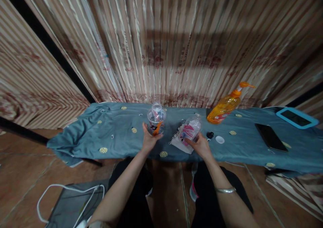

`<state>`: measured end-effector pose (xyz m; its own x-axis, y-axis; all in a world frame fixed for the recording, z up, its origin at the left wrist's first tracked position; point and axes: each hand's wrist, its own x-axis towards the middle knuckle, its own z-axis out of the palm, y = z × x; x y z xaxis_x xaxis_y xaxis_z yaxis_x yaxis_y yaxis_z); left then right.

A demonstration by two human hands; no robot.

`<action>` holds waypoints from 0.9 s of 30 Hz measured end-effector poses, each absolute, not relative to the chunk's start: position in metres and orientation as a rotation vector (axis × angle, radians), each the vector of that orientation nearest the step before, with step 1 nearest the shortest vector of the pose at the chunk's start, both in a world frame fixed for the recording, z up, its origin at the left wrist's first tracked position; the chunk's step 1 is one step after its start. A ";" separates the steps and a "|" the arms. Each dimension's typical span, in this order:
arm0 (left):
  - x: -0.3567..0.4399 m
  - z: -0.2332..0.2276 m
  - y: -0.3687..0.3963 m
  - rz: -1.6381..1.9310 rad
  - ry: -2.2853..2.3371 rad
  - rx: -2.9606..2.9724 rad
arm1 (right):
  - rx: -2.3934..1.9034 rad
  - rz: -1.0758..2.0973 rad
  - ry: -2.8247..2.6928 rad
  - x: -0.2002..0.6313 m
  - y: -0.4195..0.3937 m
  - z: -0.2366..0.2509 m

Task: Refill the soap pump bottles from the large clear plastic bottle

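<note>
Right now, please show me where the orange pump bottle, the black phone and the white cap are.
orange pump bottle (225,109), head view, on its orange body.
black phone (270,137), head view, screen middle.
white cap (220,139), head view, its top.

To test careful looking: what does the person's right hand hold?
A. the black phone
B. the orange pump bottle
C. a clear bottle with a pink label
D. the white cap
C: the right hand grips the tilted clear bottle with a pink label.

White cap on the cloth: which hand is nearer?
Right. The right hand holds the pink-labelled bottle just left of the white cap; the left hand is farther left, on the orange-labelled bottle.
</note>
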<state>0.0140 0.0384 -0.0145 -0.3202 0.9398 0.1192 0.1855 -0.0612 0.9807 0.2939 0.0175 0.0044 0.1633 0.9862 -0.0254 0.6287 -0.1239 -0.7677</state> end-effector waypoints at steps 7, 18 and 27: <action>0.014 -0.010 0.039 1.241 1.694 1.257 | -1.824 0.738 -1.516 0.294 0.018 0.002; 0.021 0.010 0.025 1.375 1.525 1.221 | -1.926 0.673 -1.500 0.289 0.016 0.010; 0.020 0.034 0.001 1.472 1.291 1.124 | -1.964 0.660 -1.495 0.284 0.015 0.018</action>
<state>0.0205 0.0011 0.0344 -0.2289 0.9694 0.0882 -0.0388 -0.0996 0.9943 0.2836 0.0146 0.0175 0.2500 0.9674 -0.0401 0.6812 -0.2052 -0.7028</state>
